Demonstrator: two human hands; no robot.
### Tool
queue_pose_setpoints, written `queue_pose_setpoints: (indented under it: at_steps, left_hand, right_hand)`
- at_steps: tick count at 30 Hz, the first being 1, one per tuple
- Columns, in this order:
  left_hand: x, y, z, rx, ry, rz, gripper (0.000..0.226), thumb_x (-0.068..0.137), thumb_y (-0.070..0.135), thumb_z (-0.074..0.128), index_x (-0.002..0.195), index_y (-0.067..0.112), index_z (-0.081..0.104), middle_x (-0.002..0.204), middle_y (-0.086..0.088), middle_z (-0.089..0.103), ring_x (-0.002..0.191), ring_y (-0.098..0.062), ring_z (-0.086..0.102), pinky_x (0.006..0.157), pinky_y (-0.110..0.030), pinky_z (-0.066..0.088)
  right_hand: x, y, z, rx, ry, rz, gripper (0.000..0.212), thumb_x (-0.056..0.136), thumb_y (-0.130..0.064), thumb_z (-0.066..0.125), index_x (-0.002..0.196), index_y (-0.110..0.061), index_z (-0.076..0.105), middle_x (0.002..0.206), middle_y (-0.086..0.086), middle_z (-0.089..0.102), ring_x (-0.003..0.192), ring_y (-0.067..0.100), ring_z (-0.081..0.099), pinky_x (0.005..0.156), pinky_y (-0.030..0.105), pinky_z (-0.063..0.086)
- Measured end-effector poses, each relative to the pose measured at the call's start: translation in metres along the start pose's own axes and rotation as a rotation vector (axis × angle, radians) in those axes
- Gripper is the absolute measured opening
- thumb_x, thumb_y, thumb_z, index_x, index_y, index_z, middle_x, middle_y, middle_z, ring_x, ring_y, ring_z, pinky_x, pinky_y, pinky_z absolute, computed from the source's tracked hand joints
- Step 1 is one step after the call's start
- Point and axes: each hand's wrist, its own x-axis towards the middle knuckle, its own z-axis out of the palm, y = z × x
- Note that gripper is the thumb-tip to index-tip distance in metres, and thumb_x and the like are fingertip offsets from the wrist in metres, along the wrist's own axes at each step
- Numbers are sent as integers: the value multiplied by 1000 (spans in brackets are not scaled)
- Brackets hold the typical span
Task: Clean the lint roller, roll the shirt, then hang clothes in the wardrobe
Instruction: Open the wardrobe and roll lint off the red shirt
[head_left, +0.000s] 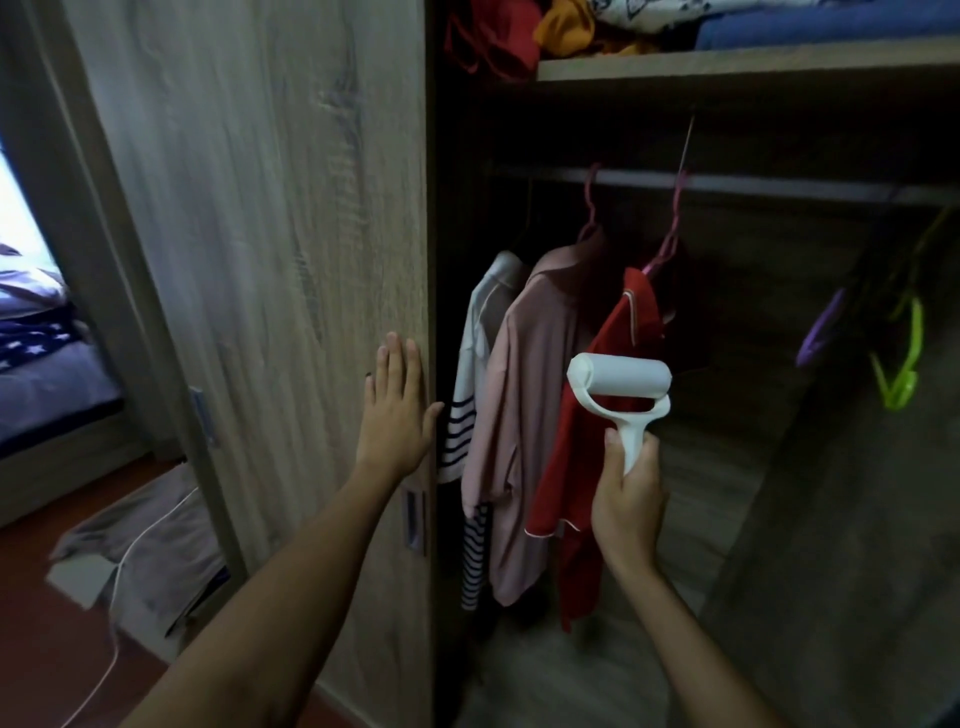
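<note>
Right hand: right hand (626, 499) wrapped around the handle of the white lint roller (619, 391), held upright, drum on top.
Lint roller's place: in front of the red shirt (597, 405), just at the wardrobe opening.
Left hand: left hand (397, 410) flat and spread, holding nothing, palm against the edge of the wooden door (249, 260).
Hanging clothes: striped white top (470, 395), pink shirt (524, 410), red shirt side by side on the rail (727, 182).
Farther right: purple hanger (821, 335) and green hanger (901, 364), bare.
Top shelf: shelf (727, 65) with folded clothes piled on it.
</note>
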Motion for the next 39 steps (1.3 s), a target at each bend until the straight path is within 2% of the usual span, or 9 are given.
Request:
queue_pose_setpoints:
  at_steps: [19, 23, 27, 29, 31, 32, 34, 35, 39]
  left_hand:
    - [16, -43, -4, 15, 16, -33, 85, 95, 41, 45, 148, 11, -15, 158, -12, -17, 146, -30, -9, 117, -54, 14]
    - [10, -4, -4, -53, 127, -144, 84, 92, 27, 54, 151, 7, -3, 158, -18, -12, 146, -35, -10, 117, -57, 9]
    - [2, 84, 11, -287, 177, 175, 70, 95, 31, 50, 152, 12, 14, 160, -7, -5, 148, -24, -1, 116, -46, 25]
    - [6, 121, 25, -355, 81, 162, 71, 93, 43, 52, 150, 12, 21, 159, -3, 14, 146, -16, 14, 116, -34, 26]
    - [11, 138, 45, -362, 14, 56, 66, 90, 47, 55, 141, 10, 38, 144, -4, 42, 135, -17, 36, 109, -27, 33]
    - [10, 138, 52, -361, 17, 22, 49, 91, 38, 56, 129, 7, 51, 128, -6, 56, 122, -22, 50, 98, -27, 40]
    - [-1, 131, 58, -411, 72, -52, 14, 91, 11, 53, 102, 5, 60, 91, -10, 64, 86, -27, 61, 72, -32, 42]
    - [-6, 123, 54, -427, 77, -118, 14, 92, 5, 47, 99, 6, 59, 82, -8, 63, 75, -24, 60, 65, -32, 41]
    - [-10, 104, 18, -361, 99, -133, 17, 97, 23, 35, 101, 15, 49, 84, -2, 64, 72, -20, 62, 66, -38, 51]
  right_hand:
    - [21, 9, -11, 44, 35, 19, 20, 98, -37, 45, 96, -18, 51, 66, -3, 54, 57, 16, 54, 54, 32, 41]
    - [39, 14, -15, 69, 8, 2, 16, 98, -37, 45, 96, -22, 51, 67, -5, 55, 58, 15, 56, 56, 35, 44]
    - [66, 17, -14, 119, -27, 11, 16, 98, -35, 46, 90, -21, 51, 64, -6, 52, 52, 6, 50, 51, 29, 41]
    - [77, 17, -13, 141, -58, 3, 16, 98, -34, 46, 91, -21, 52, 63, -6, 52, 51, 4, 50, 49, 22, 39]
    - [86, 19, -13, 157, -80, -13, 16, 98, -33, 46, 92, -20, 52, 63, -7, 51, 52, 1, 51, 47, 16, 38]
    - [87, 21, -12, 163, -83, -16, 16, 98, -33, 46, 91, -20, 52, 62, -7, 51, 51, 0, 51, 46, 15, 37]
    - [83, 14, -14, 184, -70, -7, 16, 98, -32, 47, 90, -18, 51, 61, -7, 50, 50, -1, 51, 46, 14, 37]
    - [80, 12, -13, 202, -72, -7, 16, 99, -30, 47, 89, -17, 51, 61, -8, 50, 49, -1, 50, 45, 14, 37]
    - [105, -8, -2, 321, -95, 0, 17, 99, -27, 47, 90, -13, 51, 58, -8, 47, 42, -3, 46, 40, 12, 34]
